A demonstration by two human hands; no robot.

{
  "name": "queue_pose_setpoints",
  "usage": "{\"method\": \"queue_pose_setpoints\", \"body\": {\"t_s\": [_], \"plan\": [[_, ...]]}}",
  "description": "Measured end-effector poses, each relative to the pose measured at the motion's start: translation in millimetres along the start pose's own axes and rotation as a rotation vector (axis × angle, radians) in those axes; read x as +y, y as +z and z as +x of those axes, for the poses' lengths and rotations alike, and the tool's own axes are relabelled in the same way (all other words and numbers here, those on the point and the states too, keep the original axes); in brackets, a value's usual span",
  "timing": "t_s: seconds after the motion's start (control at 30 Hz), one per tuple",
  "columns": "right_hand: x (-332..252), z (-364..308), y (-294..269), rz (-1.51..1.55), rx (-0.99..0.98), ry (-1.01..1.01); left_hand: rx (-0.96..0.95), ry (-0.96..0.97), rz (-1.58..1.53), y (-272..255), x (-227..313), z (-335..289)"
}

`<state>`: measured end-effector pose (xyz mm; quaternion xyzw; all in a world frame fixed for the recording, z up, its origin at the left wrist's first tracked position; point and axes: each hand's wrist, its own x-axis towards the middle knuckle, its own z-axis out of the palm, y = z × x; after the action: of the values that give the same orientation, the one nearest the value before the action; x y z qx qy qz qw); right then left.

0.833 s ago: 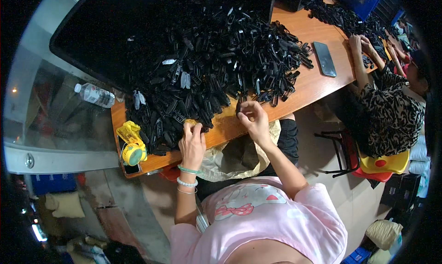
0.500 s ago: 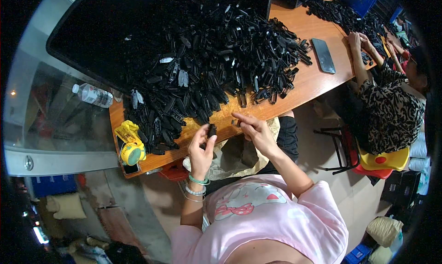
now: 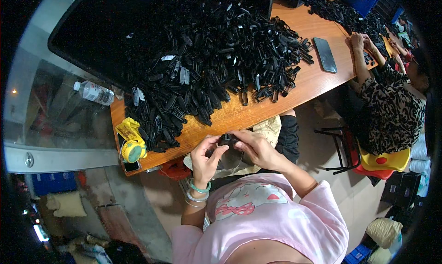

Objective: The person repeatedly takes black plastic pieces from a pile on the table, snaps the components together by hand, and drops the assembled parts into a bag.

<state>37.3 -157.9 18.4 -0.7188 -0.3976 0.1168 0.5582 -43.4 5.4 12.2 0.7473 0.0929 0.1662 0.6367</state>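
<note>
Just off the near edge of the table, my two hands are together at a small black plastic part (image 3: 226,139). My left hand (image 3: 205,159), with bracelets at its wrist, is closed on this part between thumb and fingers. From the other side my right hand (image 3: 258,149) pinches the part's upper right, its fingers bent inward. The part's exact kind cannot be made out, and fingers cover some of it. Beyond my hands, a large heap of similar black plastic pieces (image 3: 198,75) spreads over the wooden table (image 3: 258,116).
A yellow-green handheld fan (image 3: 134,152) stands at the table's left corner, near a water bottle (image 3: 94,93). A phone (image 3: 325,55) lies right of the heap. Beige cloth (image 3: 268,128) covers part of my lap. On the right, a person in a patterned top (image 3: 391,112) works at the table.
My hands were apart and have come together. The right hand moved down and closed in on the black part, which shifted right and down with my left hand.
</note>
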Motion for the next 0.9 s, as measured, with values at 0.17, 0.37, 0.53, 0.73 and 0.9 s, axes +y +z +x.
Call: {"method": "queue_pose_setpoints", "body": {"t_s": [0.17,0.37,0.53,0.73,0.9], "plan": [[-3,-7,6,-0.330,0.076,-0.194,-0.032,0.049,0.016,6,8,0],[0,-9,3,-0.420,0.057,-0.153,-0.044,-0.018,0.009,14,-2,1],[-1,-1,6,-0.393,0.143,-0.224,0.073,0.161,0.138,25,-2,6],[2,-6,-2,0.072,0.178,0.144,-0.034,-0.188,-0.231,20,6,0],[5,-9,-2,0.026,0.217,0.081,-0.102,-0.227,-0.355,19,-4,-2]]}}
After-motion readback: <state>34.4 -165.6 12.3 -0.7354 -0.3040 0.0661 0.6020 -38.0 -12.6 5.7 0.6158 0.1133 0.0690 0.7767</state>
